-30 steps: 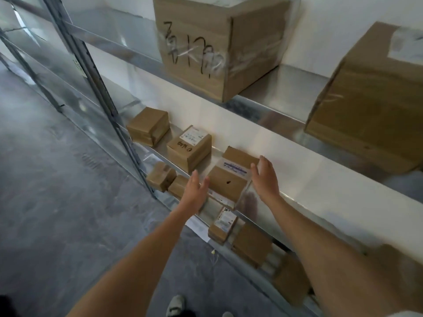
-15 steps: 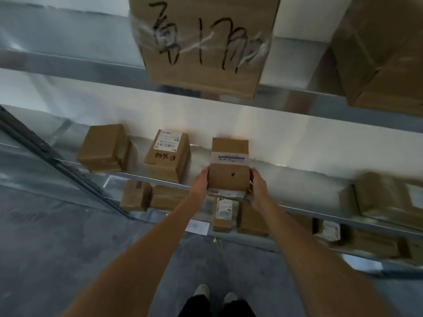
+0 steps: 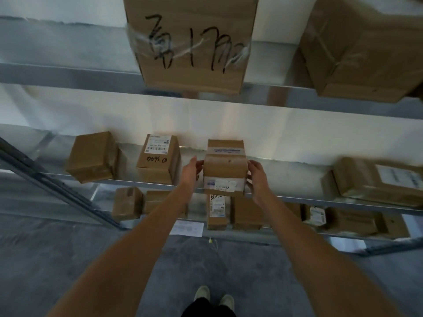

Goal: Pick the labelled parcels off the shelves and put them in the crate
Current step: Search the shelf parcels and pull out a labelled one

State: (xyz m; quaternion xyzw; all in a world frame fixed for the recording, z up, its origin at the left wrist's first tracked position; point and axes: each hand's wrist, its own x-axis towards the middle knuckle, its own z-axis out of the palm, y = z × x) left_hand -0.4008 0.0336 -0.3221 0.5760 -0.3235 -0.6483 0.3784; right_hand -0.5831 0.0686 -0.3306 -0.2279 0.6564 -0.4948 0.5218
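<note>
A small brown cardboard parcel (image 3: pixel 224 167) with white labels on its top and front sits at the front edge of the middle metal shelf (image 3: pixel 297 199). My left hand (image 3: pixel 191 172) holds its left side and my right hand (image 3: pixel 256 177) grips its right side, fingers curled round the edges. Left of it stands another labelled parcel (image 3: pixel 158 159) with black handwriting, and further left a plain brown parcel (image 3: pixel 92 156). No crate is in view.
A big box with black scrawl (image 3: pixel 192 42) and another large box (image 3: pixel 364 46) stand on the upper shelf. A labelled parcel (image 3: pixel 380 181) lies at right. Several small parcels (image 3: pixel 217 211) fill the lower shelf. Grey floor and my shoes (image 3: pixel 214 296) are below.
Both hands closed in on the parcel's two sides and now hold it; the parcel has come forward to the shelf's front edge. My head turned to face the shelves squarely.
</note>
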